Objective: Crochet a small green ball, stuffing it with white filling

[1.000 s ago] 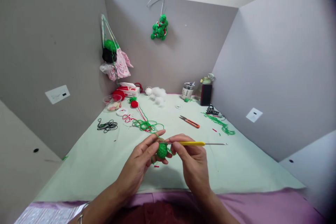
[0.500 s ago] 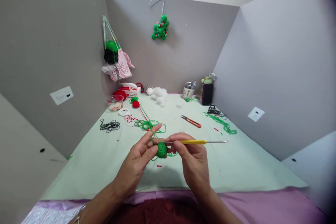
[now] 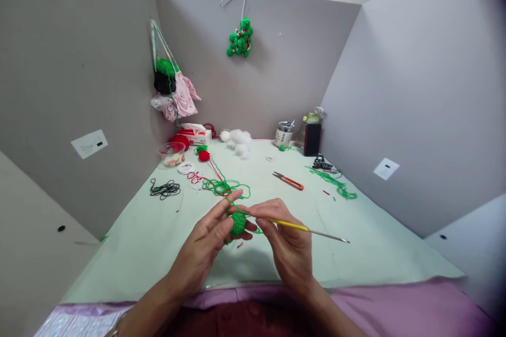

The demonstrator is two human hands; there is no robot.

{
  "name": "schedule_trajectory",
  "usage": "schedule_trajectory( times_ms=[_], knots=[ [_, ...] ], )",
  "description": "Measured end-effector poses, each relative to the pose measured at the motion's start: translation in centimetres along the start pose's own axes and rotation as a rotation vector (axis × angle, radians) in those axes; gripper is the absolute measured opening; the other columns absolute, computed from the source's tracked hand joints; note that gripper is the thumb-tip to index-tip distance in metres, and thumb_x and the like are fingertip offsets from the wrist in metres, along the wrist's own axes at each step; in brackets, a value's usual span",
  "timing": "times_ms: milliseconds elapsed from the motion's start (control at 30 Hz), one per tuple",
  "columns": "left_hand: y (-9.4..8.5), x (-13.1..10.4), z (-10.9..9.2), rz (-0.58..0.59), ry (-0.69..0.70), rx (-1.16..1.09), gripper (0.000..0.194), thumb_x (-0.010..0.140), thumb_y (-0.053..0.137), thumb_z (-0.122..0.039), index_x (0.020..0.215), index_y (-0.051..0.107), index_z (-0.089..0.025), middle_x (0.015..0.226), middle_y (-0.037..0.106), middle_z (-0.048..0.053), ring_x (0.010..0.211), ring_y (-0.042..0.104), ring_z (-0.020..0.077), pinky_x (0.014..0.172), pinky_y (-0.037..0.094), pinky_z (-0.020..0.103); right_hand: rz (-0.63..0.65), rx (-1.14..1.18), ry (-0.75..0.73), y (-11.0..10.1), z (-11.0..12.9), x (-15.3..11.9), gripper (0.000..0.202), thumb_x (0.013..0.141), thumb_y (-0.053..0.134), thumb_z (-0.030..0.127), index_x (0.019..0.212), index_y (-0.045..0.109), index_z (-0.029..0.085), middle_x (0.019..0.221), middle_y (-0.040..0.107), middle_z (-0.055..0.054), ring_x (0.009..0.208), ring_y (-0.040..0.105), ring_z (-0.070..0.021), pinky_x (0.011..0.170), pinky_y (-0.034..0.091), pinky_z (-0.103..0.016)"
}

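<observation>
My left hand (image 3: 211,234) pinches a small round green crochet piece (image 3: 238,224) between thumb and fingers, its index finger raised with green yarn running over it. My right hand (image 3: 288,237) is closed on a yellow-handled crochet hook (image 3: 290,225), held like a pen. The hook's near tip reaches the top of the green piece, where a strand of yarn meets it; the exact stitch is too small to make out. Its other metal end points right and slightly down. Loose green yarn (image 3: 223,186) lies in loops on the table just beyond my left hand.
Orange thread snips (image 3: 288,180) lie beyond my right hand. Black cord (image 3: 165,189) is at the left, cut green strands (image 3: 336,184) at the right. White stuffing (image 3: 240,142), a tissue box (image 3: 194,135), a tin (image 3: 283,134) and a phone (image 3: 312,139) stand along the back partition.
The crochet hook has tilted, its free right end now lower. The green piece has shifted slightly left and turned in my left hand. The whole view has moved a little.
</observation>
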State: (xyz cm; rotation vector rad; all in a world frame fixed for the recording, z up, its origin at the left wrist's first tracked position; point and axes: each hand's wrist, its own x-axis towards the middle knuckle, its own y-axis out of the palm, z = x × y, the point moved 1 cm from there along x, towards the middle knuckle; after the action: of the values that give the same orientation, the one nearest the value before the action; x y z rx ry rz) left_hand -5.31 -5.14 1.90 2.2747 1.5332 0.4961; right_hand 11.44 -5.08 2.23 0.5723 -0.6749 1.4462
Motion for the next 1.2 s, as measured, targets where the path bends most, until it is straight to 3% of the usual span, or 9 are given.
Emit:
schedule_trajectory(
  times_ms=[167, 333, 567, 700, 833, 1000, 1067, 1200],
  knots=[
    [-0.7, 0.0, 0.5, 0.012, 0.031, 0.065, 0.071, 0.082, 0.087, -0.026, 0.147, 0.062, -0.033, 0.102, 0.070, 0.002, 0.094, 0.068, 0.0165, 0.093, 0.054, 0.030, 0.012, 0.036, 0.003, 0.3, -0.1, -0.4, 0.020, 0.100, 0.065, 0.016, 0.105, 0.080, 0.029, 0.094, 0.079, -0.003, 0.089, 0.070, -0.0187, 0.079, 0.056, -0.034],
    [-0.8, 0.0, 1.0, -0.001, 0.055, 0.055, 0.071, 0.083, 0.086, -0.034, 0.149, 0.061, -0.029, 0.080, 0.067, -0.001, 0.071, 0.066, 0.0130, 0.076, 0.055, 0.028, 0.012, 0.120, 0.039, 1.1, -0.4, -1.1, 0.023, 0.099, 0.064, 0.014, 0.104, 0.081, 0.029, 0.094, 0.079, -0.002, 0.089, 0.072, -0.0183, 0.079, 0.057, -0.033],
    [-1.0, 0.0, 1.4, -0.032, 0.023, 0.085, 0.067, 0.082, 0.088, -0.032, 0.144, 0.064, -0.034, 0.107, 0.074, 0.002, 0.107, 0.065, 0.0179, 0.099, 0.047, 0.028, -0.098, 0.228, 0.121, 1.2, -1.2, -1.4, 0.023, 0.097, 0.066, 0.013, 0.099, 0.082, 0.029, 0.094, 0.080, -0.001, 0.088, 0.073, -0.0155, 0.075, 0.060, -0.025],
    [-1.1, 0.0, 1.3, -0.079, 0.017, 0.078, 0.059, 0.086, 0.082, -0.043, 0.142, 0.067, -0.031, 0.111, 0.072, 0.004, 0.105, 0.065, 0.0205, 0.097, 0.050, 0.033, -0.095, 0.168, 0.114, 0.8, -1.3, -1.1, 0.022, 0.097, 0.066, 0.013, 0.100, 0.081, 0.029, 0.094, 0.080, -0.001, 0.085, 0.073, -0.0147, 0.072, 0.060, -0.024],
    [-0.7, 0.0, 1.5, -0.124, 0.019, 0.104, 0.072, 0.084, 0.086, -0.036, 0.150, 0.058, -0.031, 0.108, 0.071, 0.003, 0.105, 0.064, 0.0186, 0.095, 0.049, 0.029, -0.028, -0.004, -0.024, 0.7, -1.4, -1.3, 0.026, 0.097, 0.064, 0.009, 0.105, 0.079, 0.028, 0.096, 0.078, -0.003, 0.089, 0.073, -0.0171, 0.075, 0.062, -0.029],
    [0.6, 0.0, 1.9, -0.158, -0.011, 0.018, 0.079, 0.084, 0.086, -0.032, 0.155, 0.052, -0.028, 0.101, 0.071, 0.001, 0.101, 0.064, 0.0163, 0.098, 0.047, 0.028, -0.056, -0.427, -0.414, 0.7, -1.7, -2.6, 0.045, 0.091, 0.066, 0.000, 0.126, 0.075, 0.028, 0.110, 0.074, -0.010, 0.096, 0.070, -0.0204, 0.078, 0.061, -0.034],
    [0.9, 0.0, 1.9, -0.136, -0.100, -0.089, 0.076, 0.084, 0.085, -0.034, 0.153, 0.054, -0.023, 0.101, 0.072, 0.003, 0.095, 0.064, 0.0153, 0.094, 0.048, 0.027, -0.070, -0.366, -0.362, 0.4, -1.8, -2.7, 0.045, 0.092, 0.064, 0.000, 0.125, 0.075, 0.029, 0.107, 0.073, -0.009, 0.094, 0.069, -0.0197, 0.075, 0.060, -0.033],
    [0.7, 0.1, 1.2, -0.112, -0.186, -0.191, 0.070, 0.082, 0.084, -0.034, 0.146, 0.061, -0.016, 0.104, 0.074, 0.008, 0.089, 0.065, 0.0161, 0.089, 0.048, 0.028, -0.101, -0.014, -0.050, -0.6, -1.9, -2.0, 0.026, 0.097, 0.063, 0.009, 0.105, 0.079, 0.028, 0.090, 0.073, -0.003, 0.081, 0.067, -0.0160, 0.067, 0.055, -0.028]
  ],
)
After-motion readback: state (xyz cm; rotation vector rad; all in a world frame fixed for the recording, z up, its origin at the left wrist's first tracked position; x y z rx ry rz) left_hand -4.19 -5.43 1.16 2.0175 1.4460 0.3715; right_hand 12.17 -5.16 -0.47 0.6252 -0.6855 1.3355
